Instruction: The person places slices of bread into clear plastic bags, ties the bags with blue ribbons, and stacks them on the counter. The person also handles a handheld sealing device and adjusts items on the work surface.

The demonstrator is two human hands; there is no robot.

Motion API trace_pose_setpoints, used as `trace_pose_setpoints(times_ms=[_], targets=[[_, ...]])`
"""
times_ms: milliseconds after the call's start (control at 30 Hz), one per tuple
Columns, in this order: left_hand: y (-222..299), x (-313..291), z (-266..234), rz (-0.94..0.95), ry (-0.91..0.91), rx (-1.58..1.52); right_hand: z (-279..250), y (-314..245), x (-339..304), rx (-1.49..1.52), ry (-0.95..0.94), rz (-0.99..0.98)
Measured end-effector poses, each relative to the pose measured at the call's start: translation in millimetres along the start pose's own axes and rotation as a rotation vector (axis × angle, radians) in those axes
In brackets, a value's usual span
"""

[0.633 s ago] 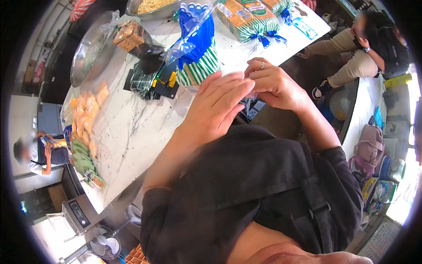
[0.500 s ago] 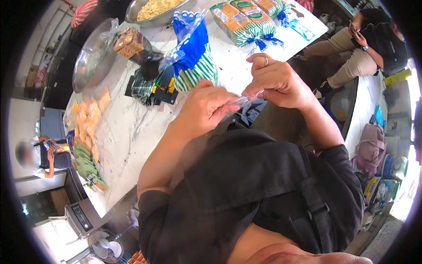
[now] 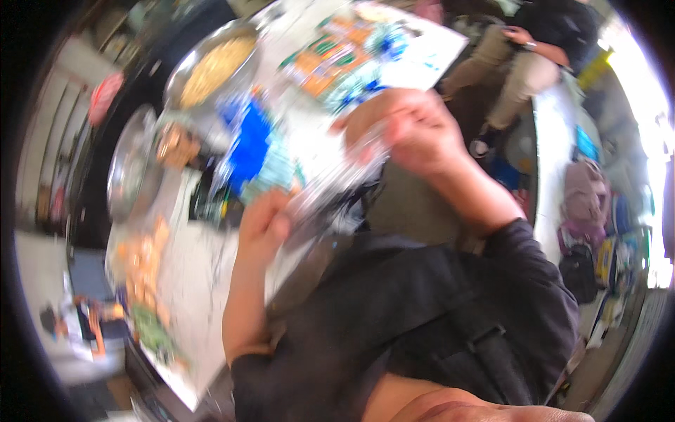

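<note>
A clear plastic bag (image 3: 336, 184) is stretched on a slant between my two hands, over the table's near edge. My left hand (image 3: 264, 221) is closed on its lower left end. Higher up and to the right, my right hand (image 3: 425, 133) grips the other end in bent fingers. Motion smears both hands and the bag. Just beyond my left hand stands a blue, green and white striped bread bag (image 3: 254, 144), its top loose. Packed loaves (image 3: 329, 62) in similar striped bags lie on the far side of the table.
A metal bowl of yellowish crumbly food (image 3: 218, 70) and another metal bowl (image 3: 130, 165) stand at the far left. Bagged orange-yellow pieces (image 3: 140, 260) and green packets (image 3: 156, 329) line the left edge of the white table (image 3: 204, 274). A person (image 3: 538, 67) sits at the right; another (image 3: 88, 323) is at the left.
My hands have moved apart, drawing the plastic bag out between them: the left toward lower left, the right slightly up. The whole view has swung, so the table things appear shifted left.
</note>
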State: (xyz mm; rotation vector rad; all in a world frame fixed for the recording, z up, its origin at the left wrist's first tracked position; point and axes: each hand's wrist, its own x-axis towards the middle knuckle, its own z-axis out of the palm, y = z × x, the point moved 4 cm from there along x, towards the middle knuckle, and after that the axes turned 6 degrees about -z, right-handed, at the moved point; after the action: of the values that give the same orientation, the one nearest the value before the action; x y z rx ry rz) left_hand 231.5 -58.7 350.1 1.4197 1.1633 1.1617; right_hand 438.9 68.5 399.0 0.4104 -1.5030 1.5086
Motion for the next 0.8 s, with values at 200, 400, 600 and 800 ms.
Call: trace_pose_setpoints(times_ms=[200,400,600,800], targets=[[45,-12,13,0.295,-0.022,-0.332,42,26,-15,0.197,-0.204,0.265],[38,7,23,0.101,-0.105,-0.686,42,7,0,0.032,-0.341,0.252],[13,-4,20,0.007,-0.332,-0.36,40,6,10,0.573,0.027,0.285],[-1,-11,-39,0.069,0.362,0.107,79,31,-30,0.465,-0.466,0.588]])
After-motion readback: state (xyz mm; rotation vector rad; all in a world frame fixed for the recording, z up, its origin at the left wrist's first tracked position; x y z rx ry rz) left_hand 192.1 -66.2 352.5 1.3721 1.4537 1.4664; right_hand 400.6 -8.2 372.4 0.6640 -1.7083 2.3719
